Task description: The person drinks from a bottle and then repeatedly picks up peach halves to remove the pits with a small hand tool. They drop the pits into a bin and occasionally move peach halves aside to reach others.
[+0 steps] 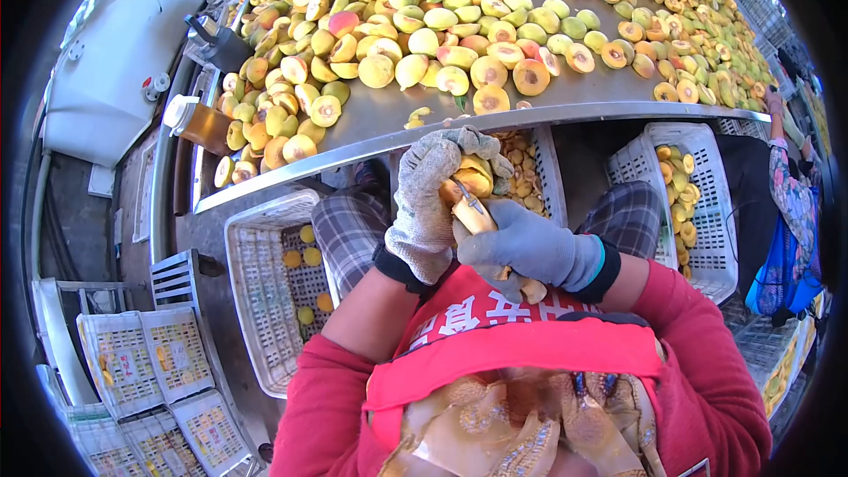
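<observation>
My left hand (426, 199), in a pale, worn work glove, is wrapped round a yellow peach half (474, 178) above my lap. In a grey-blue glove, my right hand (534, 249) grips a pitting knife (475, 212) by its thick, light wooden handle. The short metal blade of the knife meets the peach between my two hands; my fingers partly cover the contact. Directly beyond them, a crate (549, 178) between my knees holds cut peach pieces (521, 159).
A metal table (397, 113) ahead carries a great heap of halved peaches (424, 18). At its left edge stand a jar of brown liquid (196, 124) and a dark jug (221, 44). White crates stand left (256, 300) and right (711, 212). Another person's sleeve (782, 168) shows far right.
</observation>
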Available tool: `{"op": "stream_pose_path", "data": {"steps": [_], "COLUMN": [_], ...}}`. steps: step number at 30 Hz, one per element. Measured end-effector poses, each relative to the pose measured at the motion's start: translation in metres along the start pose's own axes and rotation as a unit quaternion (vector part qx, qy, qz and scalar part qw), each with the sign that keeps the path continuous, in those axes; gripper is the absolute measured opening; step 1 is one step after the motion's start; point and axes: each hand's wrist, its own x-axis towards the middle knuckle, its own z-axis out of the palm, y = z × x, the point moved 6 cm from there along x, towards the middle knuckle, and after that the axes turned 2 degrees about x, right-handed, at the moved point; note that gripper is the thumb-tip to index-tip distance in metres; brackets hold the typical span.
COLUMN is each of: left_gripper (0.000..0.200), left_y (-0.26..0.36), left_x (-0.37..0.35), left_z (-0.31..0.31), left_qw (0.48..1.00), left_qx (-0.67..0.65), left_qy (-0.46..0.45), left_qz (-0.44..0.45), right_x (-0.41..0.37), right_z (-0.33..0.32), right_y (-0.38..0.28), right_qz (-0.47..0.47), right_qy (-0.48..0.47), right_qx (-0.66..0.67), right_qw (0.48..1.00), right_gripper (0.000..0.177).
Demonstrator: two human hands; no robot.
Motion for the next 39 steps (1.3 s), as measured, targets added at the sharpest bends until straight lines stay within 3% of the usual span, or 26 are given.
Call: {"op": "stream_pose_path", "data": {"steps": [2,5,6,10,11,13,15,16,17,19,21,22,25,27,29,31,32,35,39], "left_gripper": [0.028,0.030,0.035,0.050,0.052,0.055,0.052,0.045,0.038,0.022,0.024,0.029,0.033,0.040,0.047,0.051,0.052,0.052,0.046], "left_y": [0.007,0.013,0.019,0.030,0.038,0.063,0.098,0.120,0.139,0.174,0.184,0.195,0.203,0.195,0.185,0.168,0.162,0.153,0.146], "left_x": [0.004,0.010,0.008,0.004,0.005,-0.008,-0.031,-0.052,-0.076,-0.118,-0.151,-0.149,-0.108,-0.064,-0.020,0.008,0.018,0.038,0.037], "left_z": [0.004,-0.020,-0.015,-0.037,-0.038,-0.052,-0.068,-0.071,-0.067,-0.117,-0.158,-0.155,-0.136,-0.162,-0.178,-0.209,-0.234,-0.229,-0.223], "left_qw": [0.998,0.980,0.982,0.979,0.982,0.985,0.977,0.910,0.768,0.801,0.722,0.612,0.584,0.573,0.443,0.432,0.453,0.459,0.485], "left_qx": [-0.056,-0.177,-0.176,-0.128,-0.158,-0.078,0.011,0.268,0.505,0.491,0.546,0.699,0.740,0.746,0.843,0.869,0.860,0.838,0.826], "left_qy": [-0.030,0.075,0.053,0.155,0.090,0.132,0.161,0.235,0.289,0.301,0.425,0.368,0.332,0.339,0.296,0.199,0.193,0.148,0.192], "left_qz": [0.010,0.054,0.038,0.046,0.058,0.083,0.139,0.213,0.268,0.161,-0.013,0.022,0.031,-0.007,-0.073,-0.134,-0.133,-0.256,-0.213], "right_x": [0.000,-0.003,-0.001,-0.002,-0.003,-0.004,0.001,0.003,0.003,0.003,-0.001,-0.001,0.004,0.007,0.006,0.003,-0.001,-0.012,-0.018], "right_z": [0.002,0.002,-0.002,-0.011,-0.015,-0.026,-0.043,-0.054,-0.061,-0.077,-0.086,-0.091,-0.093,-0.086,-0.083,-0.084,-0.085,-0.092,-0.096], "right_y": [-0.003,-0.011,-0.008,0.002,0.001,0.001,0.005,0.011,0.013,0.017,0.019,0.022,0.025,0.024,0.021,0.025,0.025,0.030,0.035], "right_qz": [-0.024,-0.036,-0.029,0.017,0.016,0.015,0.026,0.031,0.040,0.059,0.096,0.085,0.071,0.066,0.048,0.023,0.013,0.004,-0.002], "right_qy": [0.017,0.030,0.027,0.035,0.019,-0.012,0.042,0.064,0.081,0.113,0.121,0.127,0.116,0.110,0.112,0.120,0.105,0.119,0.142], "right_qx": [-0.056,-0.129,-0.140,-0.096,-0.079,-0.042,-0.057,-0.045,-0.055,-0.075,-0.072,-0.070,-0.073,-0.051,-0.039,-0.033,-0.035,-0.030,-0.023], "right_qw": [0.998,0.990,0.989,0.995,0.997,0.999,0.997,0.996,0.994,0.989,0.985,0.986,0.988,0.990,0.992,0.992,0.994,0.992,0.990], "right_gripper": [0.016,0.016,0.016,0.029,0.034,0.046,0.056,0.056,0.057,0.060,0.062,0.061,0.059,0.061,0.060,0.059,0.057,0.050,0.048]}}
